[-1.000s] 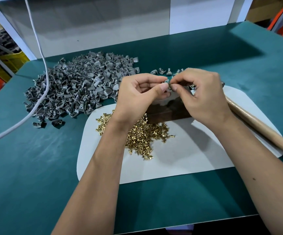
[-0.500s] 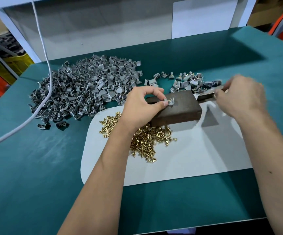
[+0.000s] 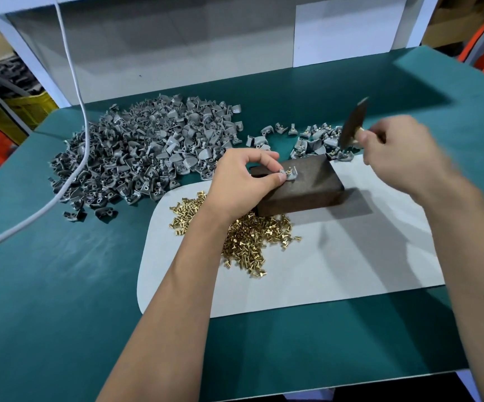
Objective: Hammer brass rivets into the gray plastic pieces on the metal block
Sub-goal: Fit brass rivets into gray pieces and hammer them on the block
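no words, no numbers, no labels, no signs to read anywhere, not on the table, not on the wall

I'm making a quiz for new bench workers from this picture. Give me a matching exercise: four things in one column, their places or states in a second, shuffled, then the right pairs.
Things:
1. hammer
2. gray plastic piece
3. loose brass rivets
4. big pile of gray pieces

Places or states:
A. heaped on the green table, left of the metal block
B. raised in the right hand
C. scattered on the white mat, in front of the block
D. pinched by the left hand on top of the block

Pairs: 1-B, 2-D, 3-C, 4-A
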Demonstrator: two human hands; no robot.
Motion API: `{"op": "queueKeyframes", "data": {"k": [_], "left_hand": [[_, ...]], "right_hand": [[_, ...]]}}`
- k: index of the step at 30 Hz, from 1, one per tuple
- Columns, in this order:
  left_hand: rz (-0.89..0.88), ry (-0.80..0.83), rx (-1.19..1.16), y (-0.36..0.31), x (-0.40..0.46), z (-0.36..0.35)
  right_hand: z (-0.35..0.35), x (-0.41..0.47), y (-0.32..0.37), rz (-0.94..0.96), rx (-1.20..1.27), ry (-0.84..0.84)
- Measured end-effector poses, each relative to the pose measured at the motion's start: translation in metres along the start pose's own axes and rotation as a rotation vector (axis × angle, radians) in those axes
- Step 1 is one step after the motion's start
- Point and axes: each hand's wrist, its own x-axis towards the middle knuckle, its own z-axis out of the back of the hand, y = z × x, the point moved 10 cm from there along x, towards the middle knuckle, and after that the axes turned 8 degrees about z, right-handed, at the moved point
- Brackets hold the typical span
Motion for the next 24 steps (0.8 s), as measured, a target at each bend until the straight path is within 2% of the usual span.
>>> {"op": "queueKeyframes", "data": {"k": [3, 8, 14, 17, 19, 21, 23, 24], "left_hand": [[0.015, -0.002, 0.006, 0.001, 0.000, 0.000], [0.045, 0.007, -0.025, 0.003, 0.001, -0.001], [0.050, 0.013, -0.044, 0.003, 0.001, -0.002], [0.052, 0.017, -0.059, 0.003, 0.000, -0.001], [0.051, 0.016, -0.048, 0.002, 0.000, -0.002], [0.057, 0.011, -0.039, 0.002, 0.000, -0.002], [0.063, 0.008, -0.029, 0.002, 0.000, -0.002], [0.065, 0.007, -0.030, 0.002, 0.000, -0.002]], "right_hand": [[0.001, -0.005, 0.042, 0.180, 0.134, 0.046], [-0.016, -0.014, 0.083, 0.297, 0.006, 0.127], [0.011, -0.023, 0.093, 0.371, -0.009, -0.080], [-0.016, -0.030, 0.088, 0.328, -0.144, 0.097], [-0.015, -0.030, 0.084, 0.305, -0.208, 0.126], [0.002, -0.028, 0.087, 0.325, -0.198, 0.018], [0.019, -0.034, 0.094, 0.373, -0.055, -0.151], [0.019, -0.038, 0.098, 0.391, -0.021, -0.164]]}}
